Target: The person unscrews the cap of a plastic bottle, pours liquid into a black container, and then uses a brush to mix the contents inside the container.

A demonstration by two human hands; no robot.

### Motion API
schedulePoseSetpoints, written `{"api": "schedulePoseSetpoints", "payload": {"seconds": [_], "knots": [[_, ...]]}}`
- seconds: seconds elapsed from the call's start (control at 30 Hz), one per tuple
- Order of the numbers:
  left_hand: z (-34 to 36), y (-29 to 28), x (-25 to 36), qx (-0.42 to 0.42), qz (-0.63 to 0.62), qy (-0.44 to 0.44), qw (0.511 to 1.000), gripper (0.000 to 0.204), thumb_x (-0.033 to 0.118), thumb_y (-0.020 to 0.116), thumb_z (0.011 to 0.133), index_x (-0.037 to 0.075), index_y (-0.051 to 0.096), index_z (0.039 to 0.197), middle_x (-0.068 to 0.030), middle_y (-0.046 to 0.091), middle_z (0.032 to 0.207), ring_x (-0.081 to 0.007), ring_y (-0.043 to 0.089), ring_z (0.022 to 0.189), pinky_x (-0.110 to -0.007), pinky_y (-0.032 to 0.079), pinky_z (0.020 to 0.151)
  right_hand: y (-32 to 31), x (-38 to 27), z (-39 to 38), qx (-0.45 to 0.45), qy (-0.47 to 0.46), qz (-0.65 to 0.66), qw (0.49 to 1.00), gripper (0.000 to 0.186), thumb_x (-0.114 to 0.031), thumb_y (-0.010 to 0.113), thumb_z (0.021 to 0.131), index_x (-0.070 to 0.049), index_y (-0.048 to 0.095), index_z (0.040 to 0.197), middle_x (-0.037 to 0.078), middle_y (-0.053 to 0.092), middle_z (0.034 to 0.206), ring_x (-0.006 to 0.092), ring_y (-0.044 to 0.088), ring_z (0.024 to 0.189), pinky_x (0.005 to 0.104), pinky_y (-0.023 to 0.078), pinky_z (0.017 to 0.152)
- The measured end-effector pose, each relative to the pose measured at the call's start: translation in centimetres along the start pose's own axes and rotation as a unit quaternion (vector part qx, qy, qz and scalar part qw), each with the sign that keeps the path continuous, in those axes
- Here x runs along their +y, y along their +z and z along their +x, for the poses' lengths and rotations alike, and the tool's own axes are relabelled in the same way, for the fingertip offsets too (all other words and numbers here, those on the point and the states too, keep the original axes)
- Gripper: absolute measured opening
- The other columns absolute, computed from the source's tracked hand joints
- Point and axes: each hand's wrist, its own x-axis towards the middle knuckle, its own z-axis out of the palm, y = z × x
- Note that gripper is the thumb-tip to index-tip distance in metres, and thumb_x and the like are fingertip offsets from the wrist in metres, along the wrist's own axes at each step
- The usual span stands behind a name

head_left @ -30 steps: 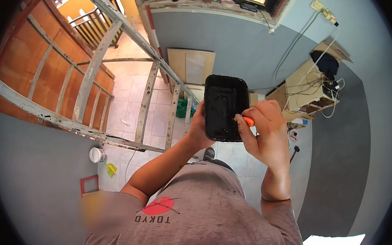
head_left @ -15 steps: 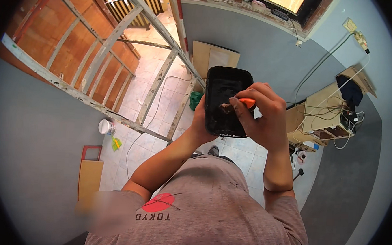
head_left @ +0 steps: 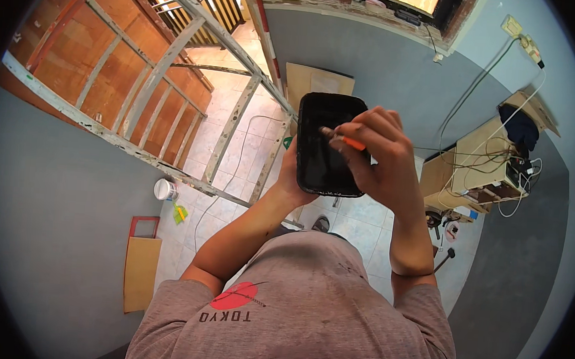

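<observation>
In front of my chest is a black rectangular paint tray [head_left: 324,172], its inside dark and glossy. My left hand [head_left: 292,178] grips the tray from its left side and underneath, with most of the fingers hidden behind it. My right hand [head_left: 385,149] is closed around a small paintbrush with an orange handle [head_left: 353,143]. The brush end [head_left: 327,130] is over the tray's inside; whether it touches the dark surface I cannot tell.
A paint-spattered ladder [head_left: 227,136] stands at the left, near a white bucket [head_left: 166,189]. Wooden cabinets [head_left: 466,167] with tangled cables are at the right. A cord [head_left: 237,160] runs over the tiled floor, and a hammer-like tool [head_left: 449,255] lies at the right.
The brush has moved up and slightly left over the tray, and its end now points further toward the far side. The tray has shifted slightly left and up in the view.
</observation>
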Motion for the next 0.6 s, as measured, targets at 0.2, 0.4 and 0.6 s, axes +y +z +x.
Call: {"api": "schedulePoseSetpoints", "payload": {"seconds": [0.2, 0.4, 0.6], "knots": [[0.9, -0.9, -0.3, -0.084, -0.019, -0.028, 0.996, 0.064, 0.055, 0.031, 0.116, 0.010, 0.059, 0.151, -0.0150, 0.071, 0.138, -0.0283, 0.072, 0.126, -0.049, 0.062, 0.107, -1.6, -1.1, -2.7, -0.055, 0.016, 0.051, 0.997, 0.013, -0.008, 0.084, 0.087, -0.004, 0.075, 0.095, 0.006, 0.067, 0.089, 0.0266, 0.065, 0.086, 0.0402, 0.047, 0.087], [0.5, 0.6, -1.8, -0.053, 0.035, -0.025, 0.998, 0.068, 0.058, 0.028, 0.117, 0.009, 0.055, 0.156, -0.0160, 0.067, 0.146, -0.0301, 0.070, 0.130, -0.050, 0.058, 0.112, -3.9, -1.7, -3.3, 0.032, 0.080, 0.052, 0.995, 0.014, -0.006, 0.088, 0.085, -0.005, 0.077, 0.093, 0.008, 0.069, 0.085, 0.0255, 0.065, 0.077, 0.0381, 0.049, 0.076], [0.7, -1.0, -2.1, -0.025, 0.017, -0.057, 0.998, 0.068, 0.058, 0.029, 0.117, 0.009, 0.054, 0.156, -0.0151, 0.067, 0.147, -0.0310, 0.069, 0.132, -0.050, 0.057, 0.114, -4.3, -1.6, -3.4, -0.013, 0.137, 0.092, 0.986, 0.011, -0.005, 0.088, 0.087, -0.002, 0.077, 0.090, 0.008, 0.070, 0.082, 0.0238, 0.066, 0.077, 0.0359, 0.052, 0.072]]}}
